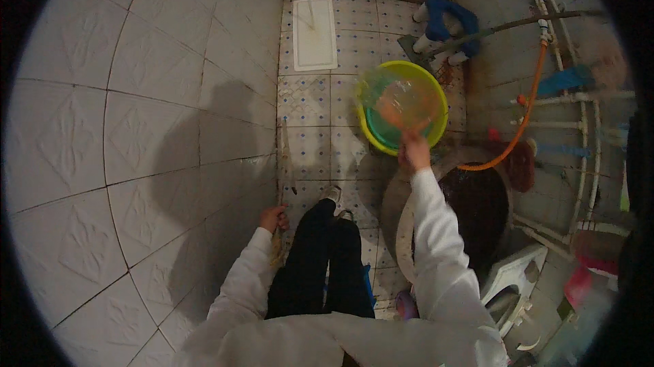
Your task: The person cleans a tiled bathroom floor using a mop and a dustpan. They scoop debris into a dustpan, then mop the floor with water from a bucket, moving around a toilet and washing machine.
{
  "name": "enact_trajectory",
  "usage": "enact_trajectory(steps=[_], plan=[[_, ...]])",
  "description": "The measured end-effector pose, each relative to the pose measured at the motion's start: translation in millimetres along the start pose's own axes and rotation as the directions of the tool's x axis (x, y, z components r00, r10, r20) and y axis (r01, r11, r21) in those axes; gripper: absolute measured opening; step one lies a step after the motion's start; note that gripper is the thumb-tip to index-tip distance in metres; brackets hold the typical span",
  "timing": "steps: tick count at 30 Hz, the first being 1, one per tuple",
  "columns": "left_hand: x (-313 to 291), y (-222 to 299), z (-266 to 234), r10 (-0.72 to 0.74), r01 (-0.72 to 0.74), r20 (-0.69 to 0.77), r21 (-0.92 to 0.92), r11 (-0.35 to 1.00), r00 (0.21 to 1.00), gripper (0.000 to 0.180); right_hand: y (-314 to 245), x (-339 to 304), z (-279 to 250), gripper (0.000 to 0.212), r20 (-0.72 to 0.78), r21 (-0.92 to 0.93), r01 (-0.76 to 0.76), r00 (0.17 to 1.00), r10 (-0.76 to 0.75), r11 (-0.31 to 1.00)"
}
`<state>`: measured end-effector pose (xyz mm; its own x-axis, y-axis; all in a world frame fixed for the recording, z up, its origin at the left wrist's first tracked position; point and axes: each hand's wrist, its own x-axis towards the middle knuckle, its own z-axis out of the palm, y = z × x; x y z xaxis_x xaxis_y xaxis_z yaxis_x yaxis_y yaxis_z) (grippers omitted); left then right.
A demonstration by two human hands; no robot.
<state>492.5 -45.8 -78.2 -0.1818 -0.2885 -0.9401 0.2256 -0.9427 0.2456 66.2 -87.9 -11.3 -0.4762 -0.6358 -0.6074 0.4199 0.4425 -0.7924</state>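
Observation:
My right hand (414, 151) reaches out over the near rim of a yellow-green basin (441, 109). Its fingers are closed on the near end of an orange translucent scoop (402, 104), blurred, above a green basin (372, 125) nested inside the yellow one. Down by the left wall, my left hand (274, 219) is curled round a thin, light brown stick (283, 156). This stick runs along the foot of the wall, and its lower end beside my leg is hard to make out.
A large round vat (402, 220) with dark contents stands at my right, an orange hose (530, 111) hanging into it. Beyond the basins are a blue stool (470, 23) and a white tray (315, 60). Pipes (582, 162) line the right wall. The left wall (157, 128) is close.

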Motion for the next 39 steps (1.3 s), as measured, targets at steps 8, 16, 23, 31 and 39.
enact_trajectory(steps=[8,16,23,31,39], plan=[[-28.0,-11.5,-5.8,0.065,-0.063,0.019,-0.075,0.995,0.998,0.026,-73.8,74.8,78.6,0.019,0.068,-0.965,0.206,0.793,-0.605,0.161],[-35.1,-12.6,-3.7,0.058,-0.044,0.102,-0.135,0.990,0.993,0.035,-88.4,18.2,-19.0,0.035,0.143,-0.989,0.129,0.680,-0.719,-0.074],[-20.2,-9.6,-2.8,0.047,-0.039,0.132,-0.067,0.997,0.990,0.043,65.9,-159.5,-189.3,0.031,-0.382,-0.857,0.001,0.670,-0.636,0.515],[-14.9,-12.6,10.1,0.070,-0.082,0.094,0.132,0.988,0.993,0.041,240.9,-220.9,-303.7,0.031,-0.838,-0.472,-0.809,0.535,0.106,0.351],[-31.3,-11.7,38.4,0.051,-0.057,0.049,0.146,0.988,0.998,0.028,317.8,-120.4,-323.0,0.038,-0.563,-0.089,-0.381,0.781,0.269,0.920]])
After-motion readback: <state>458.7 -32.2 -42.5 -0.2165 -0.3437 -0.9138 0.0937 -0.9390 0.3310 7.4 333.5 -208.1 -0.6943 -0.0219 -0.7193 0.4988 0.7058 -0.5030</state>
